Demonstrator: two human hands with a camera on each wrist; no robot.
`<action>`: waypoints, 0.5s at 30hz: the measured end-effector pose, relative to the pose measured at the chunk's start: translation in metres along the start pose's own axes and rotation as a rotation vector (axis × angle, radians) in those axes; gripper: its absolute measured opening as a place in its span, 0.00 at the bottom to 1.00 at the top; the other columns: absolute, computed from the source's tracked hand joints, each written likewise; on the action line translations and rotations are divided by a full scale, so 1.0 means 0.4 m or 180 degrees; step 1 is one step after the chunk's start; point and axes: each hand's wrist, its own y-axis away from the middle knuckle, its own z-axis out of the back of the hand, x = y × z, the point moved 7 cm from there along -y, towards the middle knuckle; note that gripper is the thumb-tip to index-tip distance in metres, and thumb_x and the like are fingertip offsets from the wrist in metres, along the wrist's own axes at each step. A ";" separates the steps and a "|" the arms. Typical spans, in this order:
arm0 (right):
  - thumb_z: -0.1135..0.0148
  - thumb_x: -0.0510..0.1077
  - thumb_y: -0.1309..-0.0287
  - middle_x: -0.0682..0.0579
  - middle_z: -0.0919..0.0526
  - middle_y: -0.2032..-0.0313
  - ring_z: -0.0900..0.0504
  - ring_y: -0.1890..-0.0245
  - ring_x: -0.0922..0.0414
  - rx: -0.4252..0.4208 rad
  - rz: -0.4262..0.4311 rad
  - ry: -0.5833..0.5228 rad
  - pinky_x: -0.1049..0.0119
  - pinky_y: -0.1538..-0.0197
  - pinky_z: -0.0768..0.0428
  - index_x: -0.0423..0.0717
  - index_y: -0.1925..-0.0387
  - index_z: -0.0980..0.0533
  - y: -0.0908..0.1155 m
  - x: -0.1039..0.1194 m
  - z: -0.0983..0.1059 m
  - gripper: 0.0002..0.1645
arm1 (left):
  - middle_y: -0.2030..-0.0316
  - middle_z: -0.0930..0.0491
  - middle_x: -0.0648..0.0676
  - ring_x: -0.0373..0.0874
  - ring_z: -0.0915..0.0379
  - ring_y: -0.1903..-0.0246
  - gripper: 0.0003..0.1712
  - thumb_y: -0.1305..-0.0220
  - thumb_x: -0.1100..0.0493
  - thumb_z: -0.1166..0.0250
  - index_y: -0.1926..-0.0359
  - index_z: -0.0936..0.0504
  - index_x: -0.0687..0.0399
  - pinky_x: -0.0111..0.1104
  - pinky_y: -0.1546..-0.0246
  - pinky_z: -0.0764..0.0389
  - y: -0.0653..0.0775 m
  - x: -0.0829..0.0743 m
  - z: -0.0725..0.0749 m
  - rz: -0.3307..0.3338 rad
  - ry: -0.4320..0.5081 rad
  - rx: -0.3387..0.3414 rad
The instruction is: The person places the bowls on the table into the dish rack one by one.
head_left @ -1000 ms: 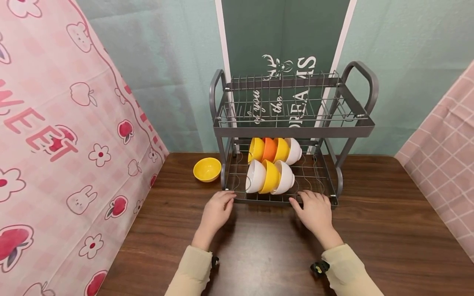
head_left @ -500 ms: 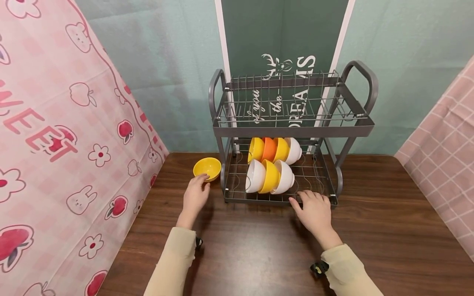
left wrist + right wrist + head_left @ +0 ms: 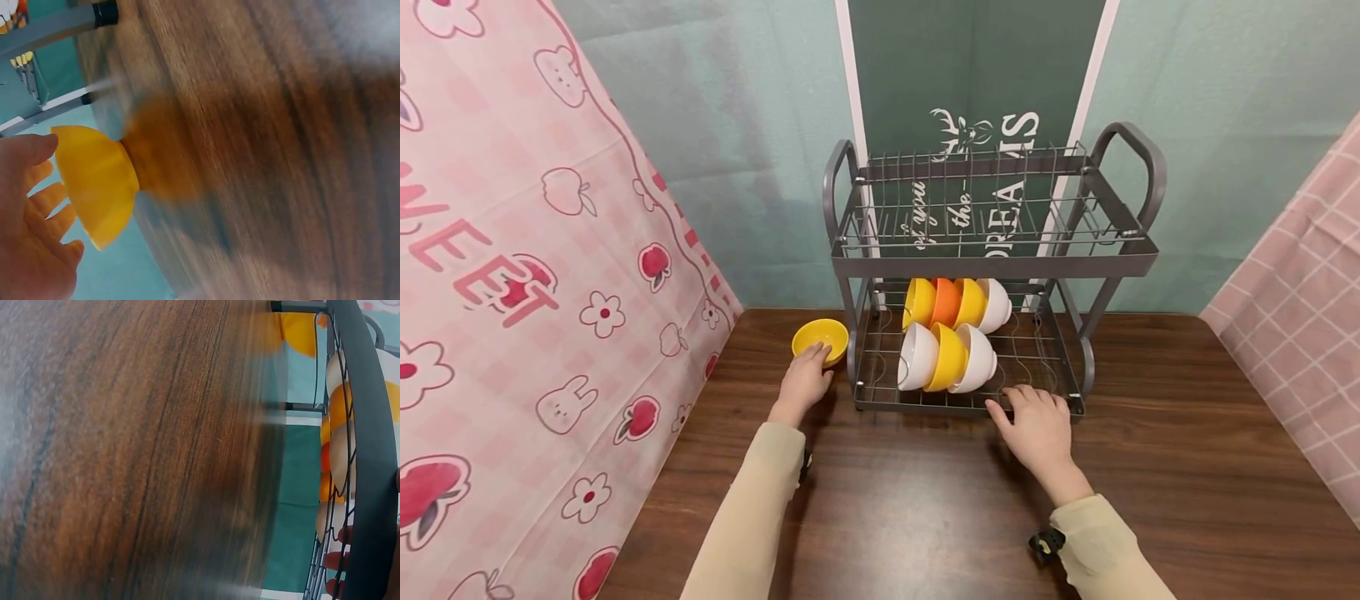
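Note:
A yellow bowl (image 3: 811, 333) stands upright on the wooden table, left of a grey two-tier dish rack (image 3: 992, 267). My left hand (image 3: 805, 383) reaches over its near rim, fingers overlapping the inside. In the left wrist view the thumb is right at the bowl's (image 3: 94, 181) rim, with the other fingers spread loosely beyond it. My right hand (image 3: 1037, 429) holds the lower tier's front rail (image 3: 372, 487); its fingertips (image 3: 335, 559) show behind the rail through the wires. On that tier, white bowls (image 3: 917, 358), yellow bowls (image 3: 951, 358) and an orange bowl (image 3: 946, 302) lean in two rows.
The rack's upper tier (image 3: 992, 267) has wire slots and a curved handle (image 3: 1138, 158) at each side. Curtains hang close behind and at both sides, a pink printed curtain (image 3: 572, 292) on the left. The brown wooden table (image 3: 925, 500) extends in front.
My left hand has left the rack's front left corner, moved left and forward, and come over the yellow bowl. The right hand and the rack have stayed in place.

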 end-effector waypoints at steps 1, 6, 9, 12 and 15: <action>0.49 0.63 0.41 0.43 0.19 0.56 0.24 0.53 0.41 0.0012 0.0002 0.0006 0.43 0.47 0.35 0.43 0.56 0.22 0.000 -0.001 -0.001 0.29 | 0.36 0.35 0.60 0.54 0.42 0.34 0.29 0.38 0.58 0.41 0.36 0.33 0.57 0.46 0.32 0.44 -0.004 0.003 -0.006 0.0018 -0.0047 0.0060; 0.49 0.63 0.41 0.43 0.19 0.56 0.24 0.54 0.42 0.0020 0.0015 0.0021 0.43 0.48 0.34 0.43 0.56 0.21 0.000 -0.002 -0.004 0.30 | 0.38 0.31 0.58 0.54 0.39 0.35 0.26 0.37 0.58 0.41 0.38 0.30 0.56 0.48 0.33 0.45 -0.016 0.012 -0.026 0.0113 -0.0188 0.0236; 0.48 0.63 0.42 0.43 0.18 0.57 0.24 0.54 0.42 -0.0023 0.0024 0.0022 0.44 0.49 0.34 0.43 0.57 0.21 0.000 -0.003 -0.005 0.29 | 0.43 0.25 0.58 0.54 0.33 0.39 0.23 0.38 0.59 0.41 0.42 0.26 0.57 0.48 0.34 0.41 -0.020 0.009 -0.028 0.0066 -0.0262 0.0180; 0.48 0.63 0.42 0.44 0.18 0.57 0.24 0.55 0.42 -0.0048 0.0031 0.0023 0.44 0.49 0.34 0.43 0.57 0.21 -0.002 -0.005 -0.006 0.29 | 0.49 0.21 0.57 0.54 0.27 0.46 0.19 0.39 0.60 0.41 0.45 0.23 0.56 0.47 0.37 0.37 -0.020 0.007 -0.027 0.0063 -0.0325 0.0138; 0.48 0.63 0.42 0.44 0.18 0.57 0.24 0.55 0.42 -0.0071 0.0041 0.0022 0.44 0.49 0.34 0.43 0.57 0.21 -0.002 -0.007 -0.008 0.29 | 0.54 0.18 0.56 0.53 0.23 0.52 0.17 0.38 0.61 0.42 0.48 0.21 0.54 0.46 0.39 0.34 -0.017 0.008 -0.029 0.0117 -0.0376 0.0163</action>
